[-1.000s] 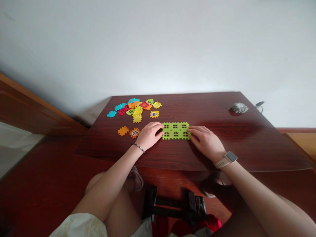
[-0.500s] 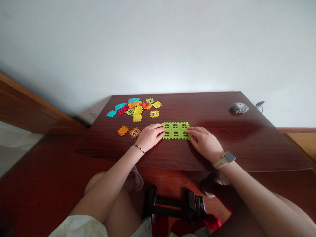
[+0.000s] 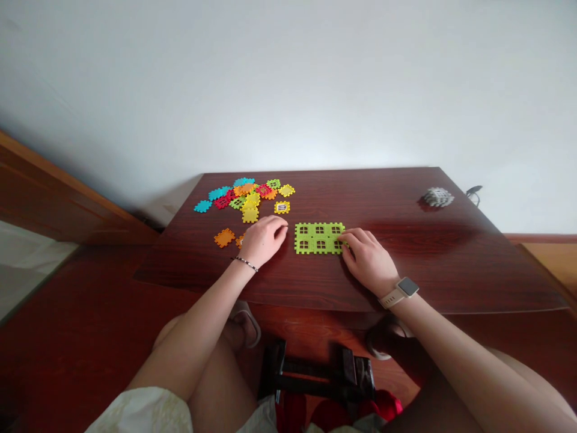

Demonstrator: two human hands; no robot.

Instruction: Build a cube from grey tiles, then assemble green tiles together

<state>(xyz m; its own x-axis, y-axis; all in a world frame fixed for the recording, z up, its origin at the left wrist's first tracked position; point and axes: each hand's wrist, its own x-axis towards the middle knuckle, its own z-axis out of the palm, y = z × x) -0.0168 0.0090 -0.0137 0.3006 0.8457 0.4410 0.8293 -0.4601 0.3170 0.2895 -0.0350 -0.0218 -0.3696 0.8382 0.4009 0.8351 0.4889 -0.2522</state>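
Observation:
A flat rectangle of joined light-green puzzle tiles with window cut-outs (image 3: 320, 239) lies on the dark wooden table (image 3: 383, 204). My right hand (image 3: 369, 258) has its fingertips and thumb on the rectangle's right end, gripping that edge. To the left of the rectangle, and apart from it, my left hand (image 3: 265, 237) hovers with loosely bent fingers and nothing visible in them. Under and behind that hand an orange tile with a white window is mostly hidden. A plain orange tile (image 3: 224, 237) rests farther left.
Toward the back left lies a loose heap of interlocking tiles (image 3: 250, 200) in blue, red, orange, yellow and green. A yellow tile with a white window (image 3: 282, 207) sits beside it. Grey-white tiles (image 3: 438, 196) are stacked at the far right, near a dark cable (image 3: 474, 191). The wall (image 3: 315, 90) borders the back edge.
My left hand has let go of the green rectangle's left end and moved left and slightly away from me, covering more of the windowed orange tile. My right hand stays at the right end.

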